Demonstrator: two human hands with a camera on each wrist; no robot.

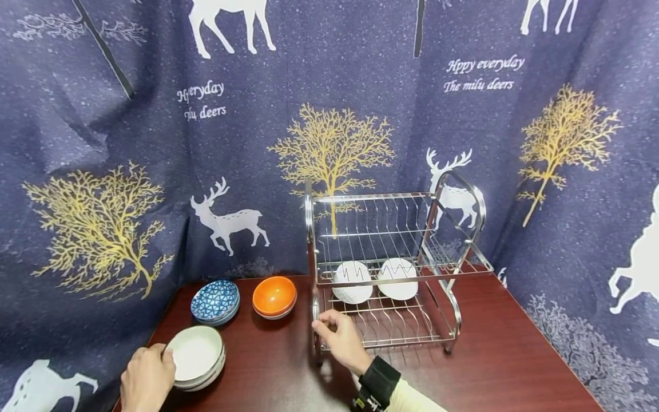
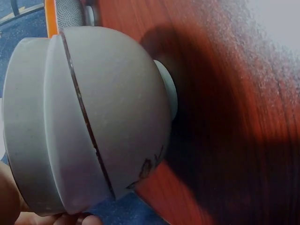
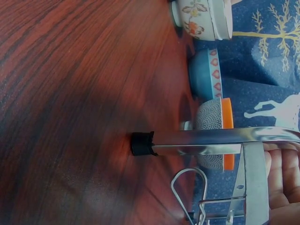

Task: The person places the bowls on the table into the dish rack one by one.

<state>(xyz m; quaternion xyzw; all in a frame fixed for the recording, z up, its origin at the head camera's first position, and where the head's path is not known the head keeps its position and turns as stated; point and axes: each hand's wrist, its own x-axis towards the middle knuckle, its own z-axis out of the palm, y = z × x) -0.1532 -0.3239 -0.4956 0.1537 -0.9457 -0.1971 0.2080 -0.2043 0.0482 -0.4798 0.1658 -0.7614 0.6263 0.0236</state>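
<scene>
The left hand [image 1: 147, 375] pinches the rim of a stack of white bowls [image 1: 195, 352], thumb at the edge and fingers bent against the outside, the gap between them narrow. The right hand [image 1: 344, 340], a black band [image 1: 380, 380] at its wrist, has thumb and fingers curled at the left side of the metal dish rack [image 1: 396, 280], holding its frame. The stack sits near the table's left edge; just behind it are a blue patterned bowl [image 1: 215, 300] and, beside that, an orange bowl [image 1: 274, 296]. Two white bowls [image 1: 352, 282] stand side by side in the lower tier, the upper tier's front bar crossing before them. Beyond the dark red table [image 1: 515, 355] hangs a blue deer-print curtain [image 1: 412, 114]
</scene>
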